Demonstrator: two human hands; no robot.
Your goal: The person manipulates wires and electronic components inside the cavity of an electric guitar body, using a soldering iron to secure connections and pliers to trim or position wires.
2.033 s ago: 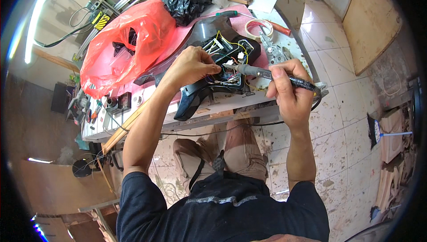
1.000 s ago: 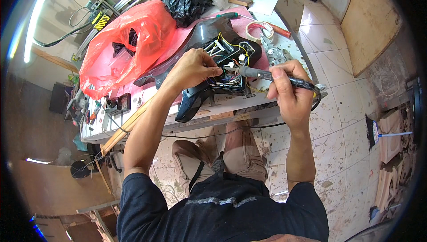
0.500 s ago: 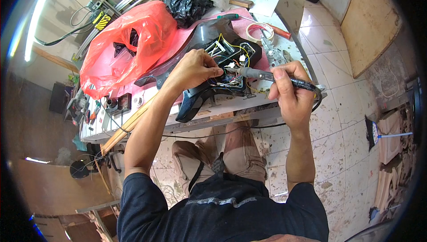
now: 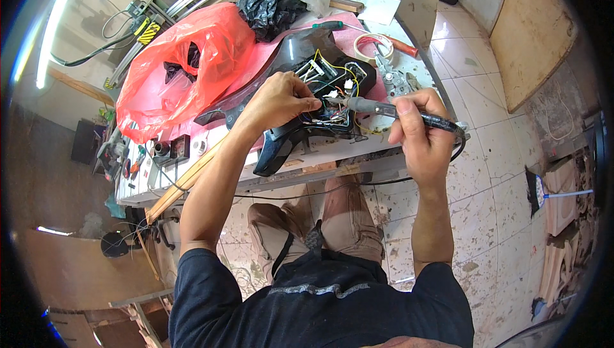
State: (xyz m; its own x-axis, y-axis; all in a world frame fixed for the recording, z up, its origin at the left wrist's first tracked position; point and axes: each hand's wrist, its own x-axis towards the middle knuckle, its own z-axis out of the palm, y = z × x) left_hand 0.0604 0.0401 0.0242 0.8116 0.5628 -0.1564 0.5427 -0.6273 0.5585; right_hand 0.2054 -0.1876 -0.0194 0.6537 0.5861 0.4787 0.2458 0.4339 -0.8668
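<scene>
A dark plastic housing (image 4: 276, 155) lies opened on the workbench, with wires, white connectors and small boards showing inside. My right hand (image 4: 420, 132) grips a soldering iron (image 4: 378, 107) by its dark handle, and the iron's tip end points left into the wiring (image 4: 329, 114). Close to that tip, the fingers of my left hand (image 4: 280, 98) are pinched together over the housing. What they hold, if anything, is too small to make out; it may be a thin wire. A yellow wire (image 4: 341, 66) loops across the far part of the housing.
A red plastic bag (image 4: 220, 34) lies left of the housing, with a black bag (image 4: 272, 10) behind it. To the right are a roll of tape (image 4: 372, 46), a green-handled screwdriver (image 4: 328, 24) and metal pliers (image 4: 398, 80). The iron's cord (image 4: 332, 188) hangs along the bench's near edge.
Almost nothing differs. Both hands and the soldering iron keep nearly the same place over the wiring.
</scene>
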